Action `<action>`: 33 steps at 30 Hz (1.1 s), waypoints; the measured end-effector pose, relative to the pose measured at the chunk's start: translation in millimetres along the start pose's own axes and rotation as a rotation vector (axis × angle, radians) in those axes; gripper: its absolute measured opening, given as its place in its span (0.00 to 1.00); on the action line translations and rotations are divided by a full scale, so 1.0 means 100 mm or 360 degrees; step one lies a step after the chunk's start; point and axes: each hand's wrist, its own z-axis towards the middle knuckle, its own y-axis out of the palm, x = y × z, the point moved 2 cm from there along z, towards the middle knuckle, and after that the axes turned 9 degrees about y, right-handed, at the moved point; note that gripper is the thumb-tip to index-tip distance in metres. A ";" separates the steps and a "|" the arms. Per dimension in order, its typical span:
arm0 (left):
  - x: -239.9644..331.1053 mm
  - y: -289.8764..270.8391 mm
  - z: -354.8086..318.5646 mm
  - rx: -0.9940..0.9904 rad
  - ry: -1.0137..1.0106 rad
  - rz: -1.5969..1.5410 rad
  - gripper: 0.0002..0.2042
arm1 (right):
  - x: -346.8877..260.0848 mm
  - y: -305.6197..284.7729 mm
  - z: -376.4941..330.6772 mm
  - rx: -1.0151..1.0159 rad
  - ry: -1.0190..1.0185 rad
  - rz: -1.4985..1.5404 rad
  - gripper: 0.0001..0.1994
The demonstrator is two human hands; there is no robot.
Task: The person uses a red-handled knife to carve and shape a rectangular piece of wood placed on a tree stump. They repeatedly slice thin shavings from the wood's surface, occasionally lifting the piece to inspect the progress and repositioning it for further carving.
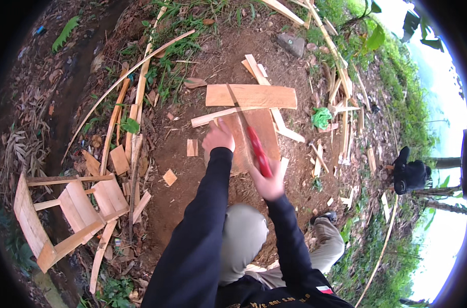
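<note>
At the centre of the frame, the right hand [269,184] is gripping, fingers closed, the red handle of a hand saw [250,134], whose long axis is running from lower right toward upper left. The left hand [218,137] is pressing flat on the reddish-brown wooden board [259,134], just left of the blade

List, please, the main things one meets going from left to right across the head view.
Small wooden chair → left hand → red-handled saw → green crumpled bag → dark animal.
</note>
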 end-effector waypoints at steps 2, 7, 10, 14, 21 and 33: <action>-0.02 0.09 -0.05 -0.0042 -0.0019 -0.0016 0.26 | -0.04 0.00 0.08 -0.0019 0.0049 0.0070 0.13; -0.05 -0.05 0.04 0.0031 -0.0059 0.0061 0.24 | -0.27 -0.48 -0.77 -0.0183 0.0103 0.0098 0.13; -0.08 0.01 -0.01 -0.0033 -0.0070 0.0101 0.23 | -0.08 -0.15 -0.27 -0.0088 0.0083 -0.0010 0.13; -0.08 -0.05 -0.03 -0.0089 -0.0110 0.0026 0.26 | -0.05 -0.07 -0.01 -0.0142 0.0129 0.0030 0.11; -0.13 0.14 0.10 0.0145 -0.0433 0.0027 0.25 | -0.42 -0.39 -0.52 -0.0186 0.0146 0.0100 0.12; 0.07 0.08 0.33 0.0043 -0.0079 -0.0114 0.26 | -0.04 -0.52 -0.46 -0.0119 0.0043 0.0186 0.13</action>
